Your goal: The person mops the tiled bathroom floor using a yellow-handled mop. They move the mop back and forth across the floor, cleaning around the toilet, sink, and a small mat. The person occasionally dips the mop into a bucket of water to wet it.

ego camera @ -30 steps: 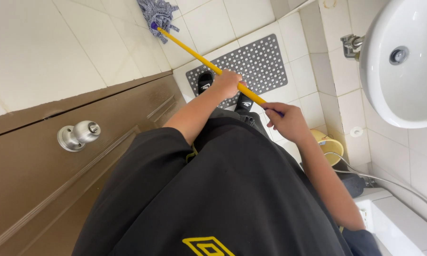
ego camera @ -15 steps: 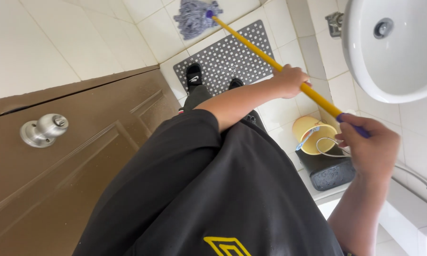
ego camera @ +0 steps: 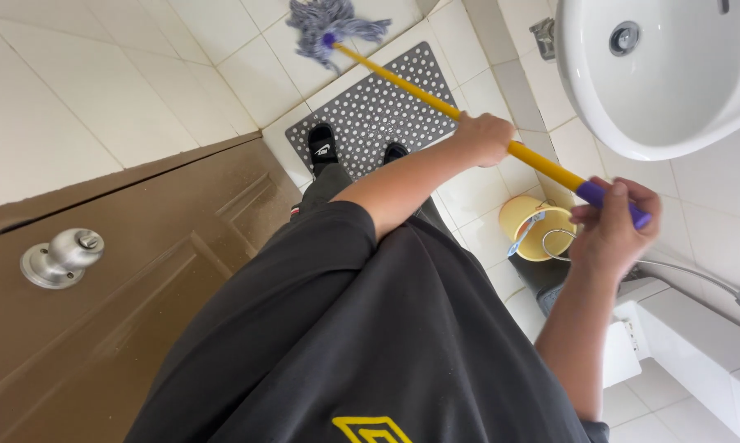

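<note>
- The left hand (ego camera: 483, 138) is clenched round the yellow middle of the mop handle (ego camera: 435, 97), knuckles up, forearm reaching out from a dark sleeve.
- The right hand (ego camera: 614, 223) grips the purple end of the same handle, fingers curled over it, just below the sink (ego camera: 665, 90).
- The mop slants from that purple grip, near the sink, up and away to the mop head (ego camera: 330, 26), which lies on the white floor tiles (ego camera: 140, 98) at the far edge of the mat (ego camera: 378, 111).
- The mop head is a bunch of grey-blue strands, spread on the tile beside a purple collar where the handle joins it.
- The mat is grey and full of round holes; the handle passes over its far corner.
- Two black shoes (ego camera: 323, 148) stand on the mat's near edge, the person's legs running down to them.
- A yellow bucket (ego camera: 534, 228) sits on the floor just beside the right hand's wrist, seen from above, with a wire bail at its rim.
- A brown door (ego camera: 140, 328) fills the left side, with a round metal knob (ego camera: 62, 257) on it.
- A white fixture (ego camera: 682, 344) shows at the lower right, with a thin metal hose above it.
- The person's dark shirt (ego camera: 370, 344) takes up the lower middle of the view.
</note>
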